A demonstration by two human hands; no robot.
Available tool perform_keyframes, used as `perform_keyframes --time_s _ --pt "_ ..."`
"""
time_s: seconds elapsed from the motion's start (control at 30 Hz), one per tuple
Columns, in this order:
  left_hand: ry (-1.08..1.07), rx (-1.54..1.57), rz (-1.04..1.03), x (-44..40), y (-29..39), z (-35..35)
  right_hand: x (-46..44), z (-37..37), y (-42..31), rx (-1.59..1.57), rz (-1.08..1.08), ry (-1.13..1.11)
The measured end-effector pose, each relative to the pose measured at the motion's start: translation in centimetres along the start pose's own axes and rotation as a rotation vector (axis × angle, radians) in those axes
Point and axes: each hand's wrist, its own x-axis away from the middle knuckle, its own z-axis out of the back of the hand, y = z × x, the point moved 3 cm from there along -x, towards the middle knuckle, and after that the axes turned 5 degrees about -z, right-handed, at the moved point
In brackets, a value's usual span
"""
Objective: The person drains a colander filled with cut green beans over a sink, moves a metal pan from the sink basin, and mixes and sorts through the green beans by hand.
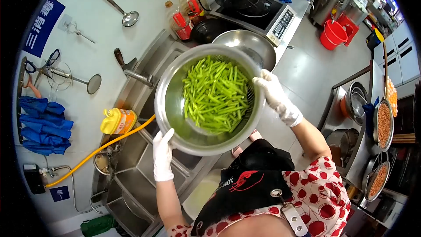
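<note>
A wide metal colander (169,101) with a perforated wall is held up in front of me, over the edge of the sink. Inside it lies a heap of cut green vegetable stalks (215,94). My left hand (163,154), in a white glove, grips the rim at the lower left, thumb on top. My right hand (276,94), gloved too, is closed on the rim at the right side. The fingers under the rim are hidden on both hands.
A steel sink (140,166) with several basins runs along the wall at left. A yellow jug (118,121) and a yellow hose (96,151) are beside it. Behind the colander are a steel bowl (268,52) and an induction cooker (280,26). Shelving (351,149) stands at right.
</note>
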Motion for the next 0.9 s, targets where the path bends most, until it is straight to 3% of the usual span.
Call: perform_keyframes --time_s 0.07,0.2,0.37,0.47,0.63,0.73,0.8,0.87,0.9 --pt "-0.107 -0.150 0.028 -2.6 0.6 -2.2 -2.0 3.7 -0.8 -0.042 0.020 0.000" --pt "-0.164 -0.040 -0.159 -7.6 0.9 -10.2 -6.4 9.7 -2.3 -0.196 0.049 0.029" --pt "-0.090 0.045 -0.140 -14.5 -2.3 -16.5 -12.2 14.4 -1.3 -0.181 0.086 0.146" --pt "-0.057 0.044 -0.184 -16.7 -2.2 -18.6 -14.4 15.8 0.0 -0.198 -0.027 0.174" --pt "-0.032 -0.009 -0.167 -17.9 -3.1 -20.2 -16.5 16.9 0.2 0.030 -0.149 0.160" --pt "0.059 -0.048 -0.162 -17.9 -4.6 -21.0 -17.5 18.0 0.4 0.342 -0.250 0.081" --pt "0.127 -0.120 -0.101 -17.3 -5.5 -20.9 -17.2 17.9 -0.1 0.780 0.071 0.191" --pt "0.182 -0.194 -0.167 -16.7 -5.6 -20.7 -16.9 16.6 -0.7 1.193 0.422 0.286" --pt "0.209 -0.240 -0.190 -16.4 -5.7 -20.4 -17.0 15.6 -1.5 1.126 0.441 0.276"
